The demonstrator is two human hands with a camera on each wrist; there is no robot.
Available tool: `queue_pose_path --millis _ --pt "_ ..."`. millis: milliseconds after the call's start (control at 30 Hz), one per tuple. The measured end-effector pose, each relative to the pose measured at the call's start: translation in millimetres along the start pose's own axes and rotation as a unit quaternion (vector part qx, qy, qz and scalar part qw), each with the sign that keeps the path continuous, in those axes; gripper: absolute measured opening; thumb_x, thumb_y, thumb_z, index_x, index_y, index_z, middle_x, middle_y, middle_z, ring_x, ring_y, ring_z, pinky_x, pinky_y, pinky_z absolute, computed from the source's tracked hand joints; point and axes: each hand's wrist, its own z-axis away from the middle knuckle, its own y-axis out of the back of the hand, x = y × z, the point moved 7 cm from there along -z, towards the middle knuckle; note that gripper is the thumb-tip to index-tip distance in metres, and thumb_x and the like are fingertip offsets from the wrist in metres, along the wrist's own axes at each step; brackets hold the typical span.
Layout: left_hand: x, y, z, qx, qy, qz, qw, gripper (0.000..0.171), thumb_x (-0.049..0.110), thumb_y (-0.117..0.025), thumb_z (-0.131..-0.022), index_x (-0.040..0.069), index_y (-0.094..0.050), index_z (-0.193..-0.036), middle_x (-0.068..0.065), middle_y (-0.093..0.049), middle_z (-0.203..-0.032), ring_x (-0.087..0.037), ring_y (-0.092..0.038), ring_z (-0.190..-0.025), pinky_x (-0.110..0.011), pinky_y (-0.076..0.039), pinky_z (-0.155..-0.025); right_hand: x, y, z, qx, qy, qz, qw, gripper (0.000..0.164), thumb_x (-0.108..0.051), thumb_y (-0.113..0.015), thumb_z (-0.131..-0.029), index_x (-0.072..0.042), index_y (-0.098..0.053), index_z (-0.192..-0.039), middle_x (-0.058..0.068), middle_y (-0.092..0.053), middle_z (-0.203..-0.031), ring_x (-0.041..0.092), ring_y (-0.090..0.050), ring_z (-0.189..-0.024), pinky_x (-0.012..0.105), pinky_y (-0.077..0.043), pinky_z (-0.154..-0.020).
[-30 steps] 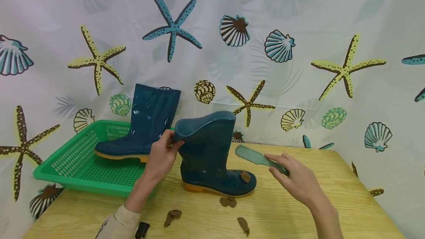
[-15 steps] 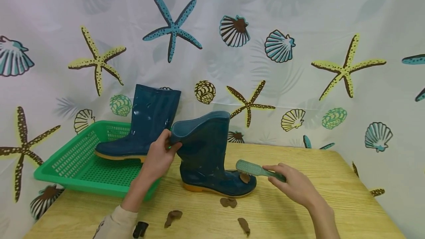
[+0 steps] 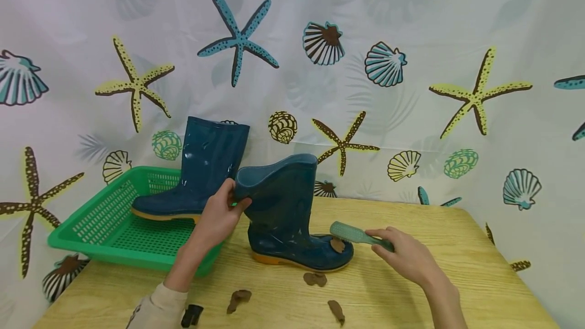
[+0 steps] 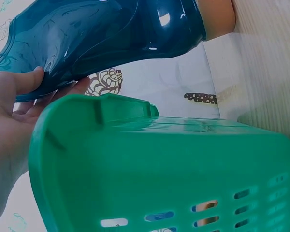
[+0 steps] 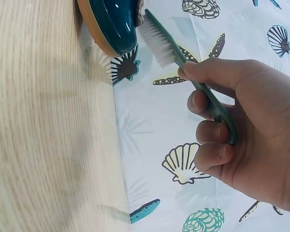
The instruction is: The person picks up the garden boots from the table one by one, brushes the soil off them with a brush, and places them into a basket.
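Note:
A dark blue rain boot (image 3: 283, 212) stands on the wooden table, toe to the right. My left hand (image 3: 223, 213) pinches the rim of its shaft, thumb on the outside; the left wrist view shows the same grip on the boot (image 4: 106, 34). In my right hand (image 3: 404, 257) is a green scrub brush (image 3: 351, 232), held by its handle. Its white bristles (image 5: 157, 41) point down at the boot's toe. A brown mud-like lump (image 3: 337, 245) sits on the toe, right at the brush head.
A green plastic basket (image 3: 123, 260) at the left holds a second blue boot (image 3: 207, 166). Brown lumps lie on the table: one by the sole (image 3: 315, 278), others nearer the front (image 3: 335, 311). A small black object (image 3: 192, 315) lies beside the left sleeve. A patterned curtain (image 3: 283, 85) hangs behind.
My right hand has lowered the brush from above the toe down to the brown lump, then shifted it slightly right. The boot's shaft has tilted a little to the left with my left hand.

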Motion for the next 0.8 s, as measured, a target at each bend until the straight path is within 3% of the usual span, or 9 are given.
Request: queue_pose_path --millis 200,400,533,667,800 --pt "-1.6 -1.3 -0.7 -0.005 0.001 0.001 1.0000 0.018 0.018 -0.059 -0.101 0.010 -0.047 -0.112 -0.012 -0.064 -0.113 -0.024 -0.062 -0.094 -0.033 -0.043 -0.065 -4 1 1 0.002 0.006 -0.002 1.000 0.035 -0.030 -0.065 -0.097 -0.023 -0.066 -0.131 -0.003 -0.065 -0.104 0.011 -0.050 -0.074 0.030 -0.040 -0.065" --pt "-2.6 -1.1 -1.0 -0.006 0.003 0.002 1.0000 0.017 0.018 -0.060 -0.101 0.011 -0.046 -0.110 -0.009 -0.063 -0.107 -0.025 -0.062 -0.090 -0.032 -0.044 -0.063 -8 2 -1 -0.007 0.021 -0.011 1.000 0.034 -0.032 -0.064 -0.097 -0.024 -0.067 -0.130 -0.006 -0.061 -0.096 0.011 -0.047 -0.072 0.031 -0.038 -0.066" --pt "-2.6 -0.6 -0.4 -0.007 0.005 -0.002 1.0000 0.018 0.019 -0.060 -0.101 0.012 -0.044 -0.106 -0.008 -0.057 -0.094 -0.023 -0.059 -0.083 -0.034 -0.044 -0.065 -11 4 0 -0.012 0.024 -0.009 1.000 0.033 -0.031 -0.064 -0.097 -0.024 -0.067 -0.129 -0.006 -0.059 -0.092 0.011 -0.046 -0.070 0.031 -0.037 -0.064" --pt "-1.8 -0.7 0.2 -0.010 0.004 0.005 0.9999 0.019 0.019 -0.059 -0.101 0.011 -0.043 -0.106 -0.008 -0.056 -0.093 -0.024 -0.060 -0.085 -0.035 -0.045 -0.065 -14 5 1 -0.015 0.027 -0.020 0.999 0.032 -0.032 -0.065 -0.096 -0.027 -0.068 -0.128 -0.006 -0.064 -0.100 0.013 -0.052 -0.076 0.032 -0.040 -0.067" --pt "-1.8 -1.3 0.2 -0.013 0.000 0.012 0.9998 0.019 0.019 -0.060 -0.101 0.011 -0.045 -0.110 -0.009 -0.063 -0.107 -0.025 -0.066 -0.101 -0.035 -0.046 -0.071 -15 3 1 -0.027 0.032 -0.037 0.998 0.032 -0.035 -0.066 -0.096 -0.028 -0.068 -0.127 -0.005 -0.066 -0.107 0.013 -0.054 -0.082 0.033 -0.043 -0.070"
